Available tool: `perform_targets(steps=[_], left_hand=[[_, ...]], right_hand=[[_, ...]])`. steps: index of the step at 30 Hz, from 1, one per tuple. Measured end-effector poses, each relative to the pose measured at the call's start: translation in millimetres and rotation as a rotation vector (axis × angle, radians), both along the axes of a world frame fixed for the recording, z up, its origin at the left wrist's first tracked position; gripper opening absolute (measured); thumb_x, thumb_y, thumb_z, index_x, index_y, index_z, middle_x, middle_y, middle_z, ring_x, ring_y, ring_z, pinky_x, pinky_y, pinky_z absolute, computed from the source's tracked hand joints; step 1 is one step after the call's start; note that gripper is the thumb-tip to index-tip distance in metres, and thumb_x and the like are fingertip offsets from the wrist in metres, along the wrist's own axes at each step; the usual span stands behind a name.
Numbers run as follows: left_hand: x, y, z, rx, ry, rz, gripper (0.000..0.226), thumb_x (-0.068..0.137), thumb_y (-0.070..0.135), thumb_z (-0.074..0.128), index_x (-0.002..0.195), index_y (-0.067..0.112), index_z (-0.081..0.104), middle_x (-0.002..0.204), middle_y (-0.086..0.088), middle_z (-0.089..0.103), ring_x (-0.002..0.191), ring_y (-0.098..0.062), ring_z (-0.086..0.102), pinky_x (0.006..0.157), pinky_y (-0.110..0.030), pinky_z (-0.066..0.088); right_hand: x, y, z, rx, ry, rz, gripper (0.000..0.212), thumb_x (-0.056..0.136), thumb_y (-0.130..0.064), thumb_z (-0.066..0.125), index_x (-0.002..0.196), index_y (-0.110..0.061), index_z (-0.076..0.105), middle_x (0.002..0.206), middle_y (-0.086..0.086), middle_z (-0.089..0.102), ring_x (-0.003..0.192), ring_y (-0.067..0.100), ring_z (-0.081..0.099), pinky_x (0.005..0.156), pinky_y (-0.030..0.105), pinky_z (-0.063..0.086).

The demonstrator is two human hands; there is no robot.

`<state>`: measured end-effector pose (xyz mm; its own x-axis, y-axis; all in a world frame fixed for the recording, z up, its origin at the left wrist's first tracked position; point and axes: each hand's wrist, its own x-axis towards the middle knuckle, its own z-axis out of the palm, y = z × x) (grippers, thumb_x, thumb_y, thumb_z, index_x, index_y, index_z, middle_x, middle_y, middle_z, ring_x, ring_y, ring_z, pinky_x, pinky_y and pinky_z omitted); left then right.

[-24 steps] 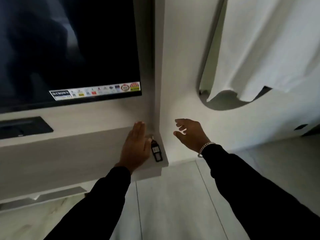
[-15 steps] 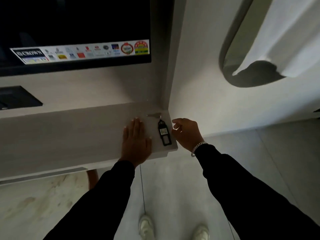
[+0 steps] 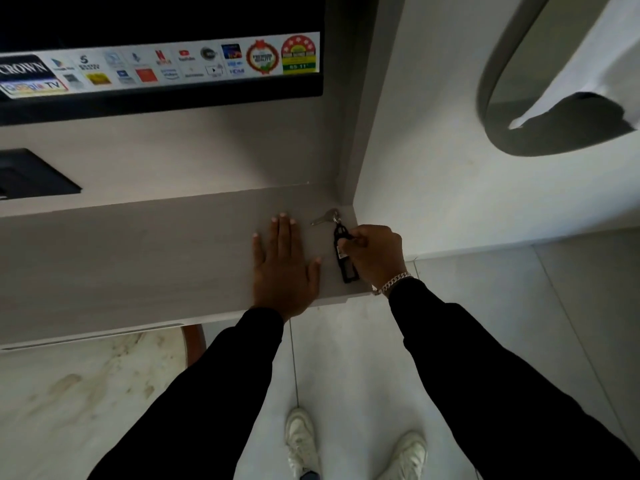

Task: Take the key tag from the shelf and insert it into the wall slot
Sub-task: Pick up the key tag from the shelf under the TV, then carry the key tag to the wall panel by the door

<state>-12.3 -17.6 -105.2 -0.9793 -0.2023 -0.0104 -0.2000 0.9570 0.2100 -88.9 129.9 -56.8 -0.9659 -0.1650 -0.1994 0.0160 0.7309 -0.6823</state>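
Note:
A black key tag [image 3: 344,263] with a small label lies on the grey shelf [image 3: 156,244], near its right end. A silver key [image 3: 325,217] hangs from the tag's ring toward the wall corner. My right hand [image 3: 375,254] has its fingers curled onto the tag's upper part, which still rests on the shelf. My left hand [image 3: 282,268] lies flat on the shelf, palm down, fingers spread, just left of the tag. No wall slot is in view.
A wall-mounted TV [image 3: 159,60] with a sticker strip hangs above the shelf. A black panel [image 3: 31,174] sits at the left on the wall. A white wall [image 3: 450,161] meets the shelf's right end. White cloth [image 3: 588,53] hangs top right. Below the shelf is tiled floor [image 3: 346,358].
My right hand moved left from beside the shelf end onto the key tag and curled its fingers on it. The view tilted down and closer. My left hand stayed flat.

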Motion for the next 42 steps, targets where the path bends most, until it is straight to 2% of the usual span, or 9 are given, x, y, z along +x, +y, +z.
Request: perform_targets(steps=[5,7,12,16,19,24,31,36,42], left_hand=[[3,2,7,0.014,-0.014,-0.005,0.076,0.094,0.050,0.022,0.151,0.000,0.024,0.163,-0.021,0.023,0.152,-0.035,0.020,0.124,-0.060,0.016],[7,6,10,0.020,-0.030,-0.030,0.076,0.093,0.049,0.022,0.151,0.000,0.025,0.163,-0.021,0.023,0.152,-0.035,0.020,0.123,-0.060,0.017],[31,32,13,0.038,-0.090,-0.155,0.080,0.091,0.052,0.021,0.153,0.001,0.019,0.165,-0.020,0.015,0.154,-0.035,0.013,0.125,-0.059,0.013],[50,50,21,0.108,-0.132,-0.247,0.081,0.093,0.056,0.018,0.154,0.002,0.018,0.166,-0.018,0.012,0.154,-0.035,0.009,0.126,-0.054,0.009],[44,67,39,0.270,-0.118,-0.235,0.072,0.099,0.047,0.026,0.155,0.005,0.011,0.167,-0.014,0.007,0.156,-0.027,0.002,0.126,-0.044,0.002],[20,135,93,0.419,0.141,-0.310,0.066,0.101,0.035,0.037,0.155,0.007,0.011,0.167,-0.009,0.007,0.155,-0.022,-0.002,0.126,-0.041,0.001],[-22,252,149,0.467,0.263,-0.407,0.068,0.097,0.038,0.031,0.156,0.010,0.011,0.167,-0.005,0.007,0.155,-0.017,-0.004,0.128,-0.040,0.000],[-41,331,172,0.502,0.352,-0.463,0.065,0.098,0.034,0.035,0.155,0.007,0.016,0.165,-0.001,0.007,0.155,-0.018,-0.003,0.129,-0.044,0.004],[-81,411,193,0.499,0.420,-0.624,0.068,0.097,0.041,0.031,0.154,0.006,0.018,0.167,-0.009,0.014,0.156,-0.021,0.001,0.128,-0.049,0.012]], right_hand=[[8,21,23,-0.129,-0.083,-0.034,0.024,0.084,-0.024,0.064,0.080,-0.002,0.074,0.068,0.016,0.070,0.062,0.027,0.061,0.070,0.029,0.047],[10,32,33,-0.280,-0.192,-0.130,0.016,0.081,-0.019,0.068,0.080,-0.006,0.077,0.056,0.007,0.067,0.049,0.018,0.056,0.059,0.029,0.049],[20,70,63,-0.630,-0.397,-0.285,0.009,0.080,-0.003,0.068,0.085,-0.002,0.076,0.074,0.016,0.070,0.060,0.024,0.061,0.050,0.026,0.047],[33,107,86,-0.757,-0.403,-0.291,0.012,0.081,-0.002,0.067,0.091,0.001,0.074,0.084,0.021,0.069,0.073,0.028,0.061,0.059,0.029,0.049],[39,141,101,-0.818,-0.388,-0.271,0.012,0.083,-0.002,0.065,0.092,0.001,0.072,0.088,0.022,0.065,0.076,0.028,0.055,0.061,0.029,0.046],[42,206,124,-0.891,-0.349,-0.254,0.012,0.083,-0.002,0.065,0.092,0.002,0.072,0.088,0.022,0.066,0.071,0.026,0.057,0.060,0.026,0.048],[38,311,165,-0.921,-0.264,-0.241,0.020,0.083,-0.002,0.067,0.099,0.008,0.070,0.086,0.020,0.069,0.064,0.020,0.060,0.058,0.025,0.049],[31,391,192,-0.921,-0.185,-0.206,0.010,0.083,-0.003,0.068,0.091,-0.001,0.074,0.084,0.017,0.072,0.062,0.018,0.061,0.054,0.022,0.050],[13,480,210,-0.943,-0.094,-0.253,0.018,0.082,-0.004,0.069,0.098,0.005,0.071,0.087,0.018,0.071,0.066,0.020,0.060,0.055,0.021,0.052]])
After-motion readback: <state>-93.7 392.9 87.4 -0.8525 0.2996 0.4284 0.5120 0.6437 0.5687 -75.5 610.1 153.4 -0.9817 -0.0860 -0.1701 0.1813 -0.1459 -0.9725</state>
